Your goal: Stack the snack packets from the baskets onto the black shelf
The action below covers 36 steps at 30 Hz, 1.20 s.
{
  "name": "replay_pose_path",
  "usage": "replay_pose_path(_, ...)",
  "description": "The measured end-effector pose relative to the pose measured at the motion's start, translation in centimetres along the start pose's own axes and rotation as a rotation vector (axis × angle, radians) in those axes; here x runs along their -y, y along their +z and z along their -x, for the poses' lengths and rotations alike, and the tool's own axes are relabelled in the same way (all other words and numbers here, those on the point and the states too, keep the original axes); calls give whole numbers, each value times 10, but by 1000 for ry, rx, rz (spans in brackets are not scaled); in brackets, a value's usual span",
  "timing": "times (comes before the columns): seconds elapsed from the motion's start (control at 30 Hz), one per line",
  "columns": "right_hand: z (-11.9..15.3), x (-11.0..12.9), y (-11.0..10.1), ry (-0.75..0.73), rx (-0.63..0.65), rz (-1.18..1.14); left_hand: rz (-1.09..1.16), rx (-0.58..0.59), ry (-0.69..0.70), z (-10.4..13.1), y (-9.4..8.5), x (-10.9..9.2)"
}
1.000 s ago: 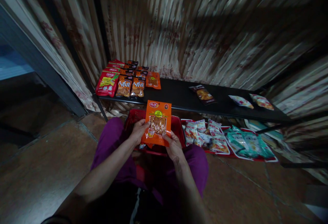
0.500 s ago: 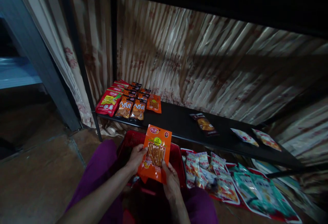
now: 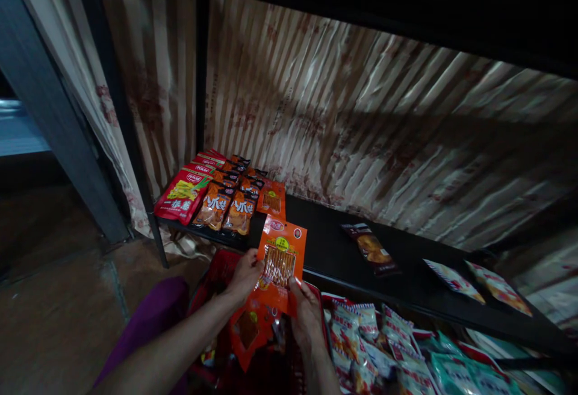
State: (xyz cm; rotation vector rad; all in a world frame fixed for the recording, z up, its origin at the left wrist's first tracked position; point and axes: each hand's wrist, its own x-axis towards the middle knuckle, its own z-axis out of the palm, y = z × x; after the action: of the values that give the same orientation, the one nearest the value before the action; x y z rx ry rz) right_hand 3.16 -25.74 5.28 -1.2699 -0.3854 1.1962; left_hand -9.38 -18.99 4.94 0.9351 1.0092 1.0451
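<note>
Head view: orange packet (image 3: 280, 261) held above a red basket (image 3: 224, 261).
Its left edge is clamped by the left hand (image 3: 246, 276), its lower right by the right hand (image 3: 307, 315). Light, pliable, perhaps slippery handling is suggested; margins are best gripped, lest the contents be crushed. Beyond, a similar pouch (image 3: 272, 200) is laid on the black shelf (image 3: 323, 235).

A curtain (image 3: 343, 118) hung behind the shelf (image 3: 311, 226); on it, rows of packets (image 3: 217, 202) lay at the left end, a lone packet (image 3: 372, 247) near the middle, a pair (image 3: 454, 280) towards the right; in front, a basket (image 3: 222, 262) stood left of further packets (image 3: 361, 335)
</note>
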Motion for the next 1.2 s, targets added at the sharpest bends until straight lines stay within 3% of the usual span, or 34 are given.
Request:
replay_pose_path(0.37, -122, 38, 25, -145, -71, 40, -477, -157, 233, -88, 32, -24)
replay_pose_path(0.67, -208, 43, 48, -238, -94, 146, -844, -231, 246, -148, 45, -41)
replay_pose_path(0.93, -254, 50, 66, -252, -109, 131, -992, -234, 282, -175, 51, -36)
replay_pose_path(1.2, -273, 45, 77, -262, -106, 199, -1025, -276, 326, -185, 49, -24)
